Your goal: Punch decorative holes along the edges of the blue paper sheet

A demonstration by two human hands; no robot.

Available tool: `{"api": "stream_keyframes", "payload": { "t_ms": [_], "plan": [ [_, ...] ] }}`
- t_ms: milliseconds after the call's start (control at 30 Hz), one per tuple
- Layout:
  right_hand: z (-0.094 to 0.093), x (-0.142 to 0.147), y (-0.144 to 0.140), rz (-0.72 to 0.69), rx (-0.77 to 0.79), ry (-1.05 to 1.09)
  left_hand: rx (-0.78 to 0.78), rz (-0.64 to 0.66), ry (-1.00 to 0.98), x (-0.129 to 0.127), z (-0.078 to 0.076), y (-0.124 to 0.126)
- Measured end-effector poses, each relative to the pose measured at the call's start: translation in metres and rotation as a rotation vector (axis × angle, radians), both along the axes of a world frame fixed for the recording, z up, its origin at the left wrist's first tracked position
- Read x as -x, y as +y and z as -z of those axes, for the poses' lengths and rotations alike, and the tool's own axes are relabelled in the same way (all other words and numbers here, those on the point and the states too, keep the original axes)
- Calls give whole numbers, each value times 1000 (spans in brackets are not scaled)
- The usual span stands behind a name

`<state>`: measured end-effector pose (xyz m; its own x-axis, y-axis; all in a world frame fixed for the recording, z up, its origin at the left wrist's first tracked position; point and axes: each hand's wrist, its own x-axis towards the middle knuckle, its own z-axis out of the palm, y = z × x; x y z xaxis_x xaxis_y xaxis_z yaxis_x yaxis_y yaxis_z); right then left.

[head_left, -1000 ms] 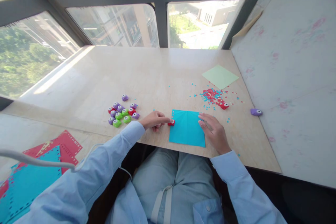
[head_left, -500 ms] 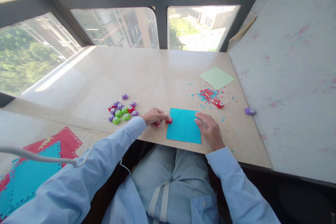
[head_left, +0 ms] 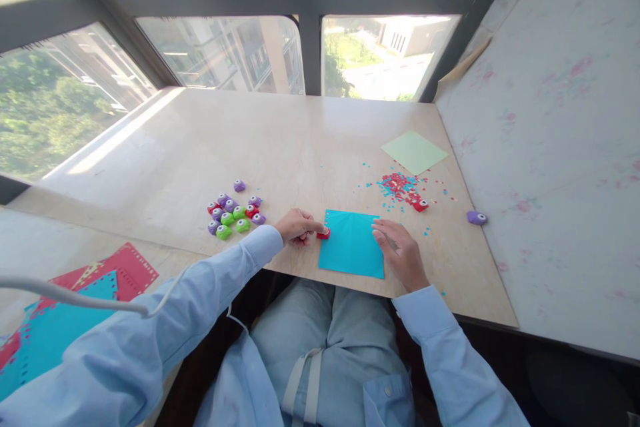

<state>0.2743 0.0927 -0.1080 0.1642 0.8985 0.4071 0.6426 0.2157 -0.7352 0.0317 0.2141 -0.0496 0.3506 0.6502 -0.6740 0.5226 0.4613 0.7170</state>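
Note:
A square sheet of blue paper lies near the table's front edge, with a row of small punched holes at its top left. My left hand is closed on a small red craft punch at the sheet's left edge, index finger or thumb pressing on its top. On the opposite side, my right hand grips the sheet's right edge, fingertips and thumb touching the paper; the underside of this hold is hidden.
Purple, green and red craft punches cluster at left. Red and blue confetti lies beside another red punch. Behind is pale green paper; a purple punch sits by the wall. Punched sheets and a white cable are at lower left.
The view has tilted very slightly. Both hands, the red punch and the blue paper keep nearly the same places relative to each other.

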Motion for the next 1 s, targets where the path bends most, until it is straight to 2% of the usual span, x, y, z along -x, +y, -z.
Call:
{"api": "stream_keyframes", "payload": {
  "t_ms": [400,600,800,1000],
  "plan": [
    [-1,0,-1,9,16,27,-70,6,28,1,5,-1],
    [-2,1,-1,25,19,42,-38,11,23,2,4,-3],
    [-1,0,-1,15,24,39,-21,-69,21,0,3,-9],
    [0,0,-2,10,24,38,-12,-76,16,1,5,-9]
  ]
}}
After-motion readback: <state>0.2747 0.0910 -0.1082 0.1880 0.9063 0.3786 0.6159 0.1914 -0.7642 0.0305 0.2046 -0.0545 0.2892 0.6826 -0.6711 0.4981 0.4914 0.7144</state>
